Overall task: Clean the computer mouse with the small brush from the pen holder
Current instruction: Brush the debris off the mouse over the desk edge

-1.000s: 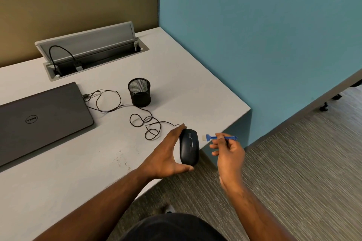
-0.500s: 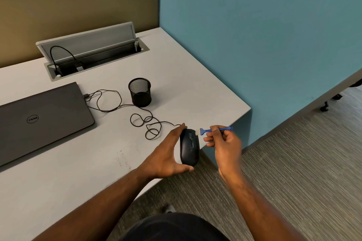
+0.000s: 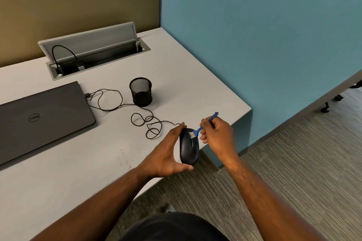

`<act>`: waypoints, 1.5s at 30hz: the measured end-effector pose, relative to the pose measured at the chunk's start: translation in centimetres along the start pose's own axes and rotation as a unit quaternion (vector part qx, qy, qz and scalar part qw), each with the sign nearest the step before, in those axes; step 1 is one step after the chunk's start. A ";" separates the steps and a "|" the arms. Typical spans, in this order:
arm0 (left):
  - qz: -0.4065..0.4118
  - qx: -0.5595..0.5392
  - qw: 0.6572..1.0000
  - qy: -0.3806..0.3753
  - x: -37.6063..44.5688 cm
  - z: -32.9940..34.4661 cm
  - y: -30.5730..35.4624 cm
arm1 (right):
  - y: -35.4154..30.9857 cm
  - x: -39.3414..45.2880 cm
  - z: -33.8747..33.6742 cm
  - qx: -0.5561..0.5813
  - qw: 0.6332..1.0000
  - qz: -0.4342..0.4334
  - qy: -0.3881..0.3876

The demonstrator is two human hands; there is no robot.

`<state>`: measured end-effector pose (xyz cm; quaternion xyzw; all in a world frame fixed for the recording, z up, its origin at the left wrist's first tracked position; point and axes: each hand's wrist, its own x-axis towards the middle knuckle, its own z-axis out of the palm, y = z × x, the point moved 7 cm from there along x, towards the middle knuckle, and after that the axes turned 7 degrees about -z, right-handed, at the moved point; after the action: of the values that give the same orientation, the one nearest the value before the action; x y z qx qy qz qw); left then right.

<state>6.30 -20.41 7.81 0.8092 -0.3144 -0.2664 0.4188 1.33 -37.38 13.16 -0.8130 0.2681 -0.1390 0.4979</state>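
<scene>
My left hand (image 3: 166, 152) grips a dark wired computer mouse (image 3: 189, 147) at the desk's front edge, top side up. My right hand (image 3: 217, 137) pinches a small blue brush (image 3: 203, 125) by its handle. The brush's white bristles touch the front of the mouse, near the scroll wheel. The handle's end points up and to the right. A black mesh pen holder (image 3: 141, 92) stands upright behind them on the desk and looks empty.
The mouse cable (image 3: 137, 115) lies in loops between the pen holder and a closed grey laptop (image 3: 41, 121) at the left. An open cable tray (image 3: 94, 53) sits at the back of the grey desk (image 3: 186, 76). A blue wall (image 3: 264, 35) borders the right side.
My right hand has moved left with the brush, from beside the mouse onto it. The bristles now rest on the mouse's front. My left hand has kept the mouse nearly still.
</scene>
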 end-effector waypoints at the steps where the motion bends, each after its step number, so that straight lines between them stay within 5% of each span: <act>1: 0.000 -0.003 1.000 0.000 0.0 0.0 -0.1 | 0.0 -0.1 0.1 0.003 1.000 0.006 -0.010; 24: 0.001 0.003 1.000 0.015 0.4 -0.1 -0.2 | 1.7 -0.3 -0.6 0.134 0.988 0.062 0.045; 45: -0.009 0.000 1.000 0.006 0.5 0.3 -0.8 | 0.6 -0.2 0.1 0.029 0.998 0.039 -0.032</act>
<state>6.63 -20.53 6.94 0.8137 -0.3046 -0.2648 0.4182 1.04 -37.42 12.59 -0.7910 0.2795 -0.1009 0.5348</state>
